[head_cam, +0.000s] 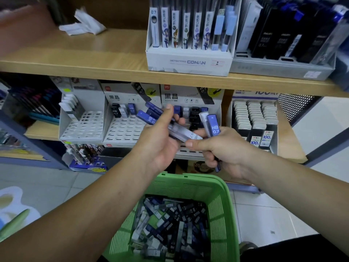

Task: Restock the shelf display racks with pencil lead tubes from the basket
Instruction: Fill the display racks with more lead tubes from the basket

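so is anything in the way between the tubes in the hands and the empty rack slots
Nothing visible does. The left hand holds a bundle of tubes and the right hand a blue tube, both short of the middle rack, whose empty slots lie open below its few standing tubes.

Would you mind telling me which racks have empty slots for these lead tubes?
Left rack: nearly all slots bare. Middle rack: bare below its top row. Rightmost rack is packed.
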`<state>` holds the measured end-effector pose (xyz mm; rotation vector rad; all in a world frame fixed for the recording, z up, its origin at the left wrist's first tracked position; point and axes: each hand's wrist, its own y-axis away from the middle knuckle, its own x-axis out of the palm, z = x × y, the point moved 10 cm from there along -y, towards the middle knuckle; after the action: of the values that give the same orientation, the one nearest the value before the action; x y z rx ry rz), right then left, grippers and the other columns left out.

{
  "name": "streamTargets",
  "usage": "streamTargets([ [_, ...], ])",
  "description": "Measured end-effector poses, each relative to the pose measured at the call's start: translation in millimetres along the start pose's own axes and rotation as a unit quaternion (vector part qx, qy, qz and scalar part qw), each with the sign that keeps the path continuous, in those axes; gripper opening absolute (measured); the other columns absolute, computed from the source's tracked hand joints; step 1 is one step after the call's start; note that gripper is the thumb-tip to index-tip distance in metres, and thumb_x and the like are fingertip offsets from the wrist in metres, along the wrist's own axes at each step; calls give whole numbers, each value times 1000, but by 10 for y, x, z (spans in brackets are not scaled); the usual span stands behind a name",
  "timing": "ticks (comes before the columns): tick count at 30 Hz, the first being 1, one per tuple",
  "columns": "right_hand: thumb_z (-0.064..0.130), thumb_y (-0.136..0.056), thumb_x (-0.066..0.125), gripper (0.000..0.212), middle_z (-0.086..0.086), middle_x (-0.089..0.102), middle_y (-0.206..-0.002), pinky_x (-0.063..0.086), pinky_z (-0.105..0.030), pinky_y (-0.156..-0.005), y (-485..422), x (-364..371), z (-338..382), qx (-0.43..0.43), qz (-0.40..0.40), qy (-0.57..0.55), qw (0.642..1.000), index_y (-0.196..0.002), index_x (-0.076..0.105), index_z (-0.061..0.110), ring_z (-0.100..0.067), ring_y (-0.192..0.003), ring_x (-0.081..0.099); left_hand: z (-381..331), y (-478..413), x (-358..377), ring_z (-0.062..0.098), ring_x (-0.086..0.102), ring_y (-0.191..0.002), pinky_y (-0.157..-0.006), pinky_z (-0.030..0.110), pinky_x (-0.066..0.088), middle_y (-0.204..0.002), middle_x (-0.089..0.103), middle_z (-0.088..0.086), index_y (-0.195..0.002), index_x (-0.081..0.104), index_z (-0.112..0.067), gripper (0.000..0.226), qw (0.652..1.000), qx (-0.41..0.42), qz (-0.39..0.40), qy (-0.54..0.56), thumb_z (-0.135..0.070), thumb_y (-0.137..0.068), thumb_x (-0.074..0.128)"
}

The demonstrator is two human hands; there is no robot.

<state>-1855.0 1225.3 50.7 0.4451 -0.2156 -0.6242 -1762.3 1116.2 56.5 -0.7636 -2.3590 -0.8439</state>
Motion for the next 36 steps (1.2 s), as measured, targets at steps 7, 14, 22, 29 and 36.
streamTargets([
  [7, 4, -82, 84, 34, 4, 46, -44, 30, -25, -43, 51, -163, 176, -32, -1, 124, 992, -109, 66, 11, -15, -44, 33, -449, 11, -240, 11, 49, -58, -65, 30, 52, -69, 54, -2, -95, 58, -15, 17, 977, 110, -96, -157, -29, -104, 60],
  [14, 8, -79, 88, 26, 0, 46, -48, 33, -23, -41, 68, -238, 373, -97, -27, 221, 970, -99, 72, 12, -16, -40, 37, -319, 91, -112, 14, 62, -73, -70, 28, 49, -89, 67, -8, -100, 59, -31, 15, 866, 133, -23, -482, -42, -106, 51],
  [22, 6, -78, 87, 28, -2, 47, -49, 31, -26, -42, 69, -194, 344, -84, 37, 209, 974, -102, 75, 12, -19, -44, 33, -145, 175, -39, 16, 53, -51, -47, 25, 41, -65, 62, 1, -113, 61, -5, 35, 903, 23, 114, -414, -38, -103, 60],
  [29, 6, -81, 84, 30, -2, 51, -47, 32, -30, -50, 90, -192, 374, -87, 82, 191, 974, -108, 75, 16, -18, -43, 38, 18, 241, 1, 12, 50, -51, -47, 21, 36, -70, 65, 5, -121, 65, 1, 43, 912, -43, 185, -364, -33, -96, 64],
  [36, 9, -96, 68, 25, 1, 47, -49, 28, -25, -43, 117, -79, 342, -59, 117, 76, 988, -120, 67, 14, -13, -41, 34, 96, 259, -2, 12, 54, -61, -50, 22, 36, -80, 65, 8, -129, 66, -5, 43, 929, -81, 211, -292, -25, -91, 66],
])
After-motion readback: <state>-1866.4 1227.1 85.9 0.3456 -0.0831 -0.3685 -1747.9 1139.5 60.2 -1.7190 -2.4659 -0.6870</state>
